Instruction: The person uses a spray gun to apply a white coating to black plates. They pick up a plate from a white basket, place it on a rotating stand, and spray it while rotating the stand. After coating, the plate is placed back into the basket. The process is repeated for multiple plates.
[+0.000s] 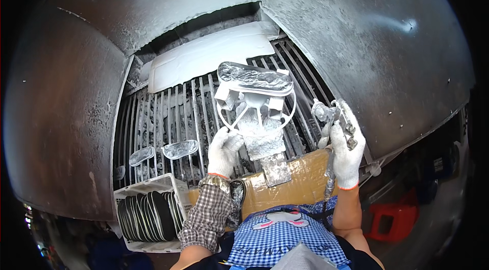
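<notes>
My left hand (224, 152), in a white glove, has its fingers closed on the near left rim of a white spoked ring (234, 129), part of a coated stand. On the white blocks above the ring rests an oblong sole-shaped piece (254, 76) with a crinkled, shiny dark top and a pale edge. To the right, my gloved right hand (348, 149) is wrapped around a spray gun (326, 112), whose head points up and left, toward the stand. A hose (329, 178) runs down from the gun. The trigger is not clearly visible.
A white crate (178, 188) of upright dark sole-shaped pieces (153, 214) stands at lower left. Two shiny oblong covers (181, 149) lie on the metal bars (204, 102). Behind is a white sheet (209, 53). Metal walls (382, 61) enclose the sides; cardboard (305, 173) lies in front.
</notes>
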A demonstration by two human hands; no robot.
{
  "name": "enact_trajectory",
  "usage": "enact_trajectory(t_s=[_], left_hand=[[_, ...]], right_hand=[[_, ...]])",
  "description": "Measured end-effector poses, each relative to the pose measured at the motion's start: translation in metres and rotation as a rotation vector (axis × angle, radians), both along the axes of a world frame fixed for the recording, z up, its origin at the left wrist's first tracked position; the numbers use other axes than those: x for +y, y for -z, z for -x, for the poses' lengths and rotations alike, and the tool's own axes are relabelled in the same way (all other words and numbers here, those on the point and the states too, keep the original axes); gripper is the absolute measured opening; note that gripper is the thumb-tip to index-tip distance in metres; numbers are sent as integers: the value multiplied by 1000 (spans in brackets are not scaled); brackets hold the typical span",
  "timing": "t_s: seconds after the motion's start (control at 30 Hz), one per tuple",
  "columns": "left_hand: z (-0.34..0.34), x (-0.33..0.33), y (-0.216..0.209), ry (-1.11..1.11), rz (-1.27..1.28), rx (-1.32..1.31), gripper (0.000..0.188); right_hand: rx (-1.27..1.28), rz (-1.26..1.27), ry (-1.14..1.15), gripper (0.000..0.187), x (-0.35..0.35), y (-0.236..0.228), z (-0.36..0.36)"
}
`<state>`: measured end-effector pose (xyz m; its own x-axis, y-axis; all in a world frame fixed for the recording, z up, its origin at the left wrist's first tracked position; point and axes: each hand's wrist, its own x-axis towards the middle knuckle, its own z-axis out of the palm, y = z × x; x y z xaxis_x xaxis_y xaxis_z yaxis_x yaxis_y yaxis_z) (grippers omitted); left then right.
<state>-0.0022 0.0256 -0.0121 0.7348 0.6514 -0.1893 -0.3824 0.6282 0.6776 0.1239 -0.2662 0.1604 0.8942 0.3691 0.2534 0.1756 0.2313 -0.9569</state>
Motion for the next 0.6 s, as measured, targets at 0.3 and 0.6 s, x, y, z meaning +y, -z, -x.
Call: enact_trajectory(t_s=[0.3, 0.6], left_hand=[[-13, -33, 5, 58, 106, 16, 39], [-22, -56, -8, 140, 199, -77, 42]], right_hand=[[76, -51, -38, 54, -13, -2, 7], [105, -80, -135, 54, -18, 2, 4]])
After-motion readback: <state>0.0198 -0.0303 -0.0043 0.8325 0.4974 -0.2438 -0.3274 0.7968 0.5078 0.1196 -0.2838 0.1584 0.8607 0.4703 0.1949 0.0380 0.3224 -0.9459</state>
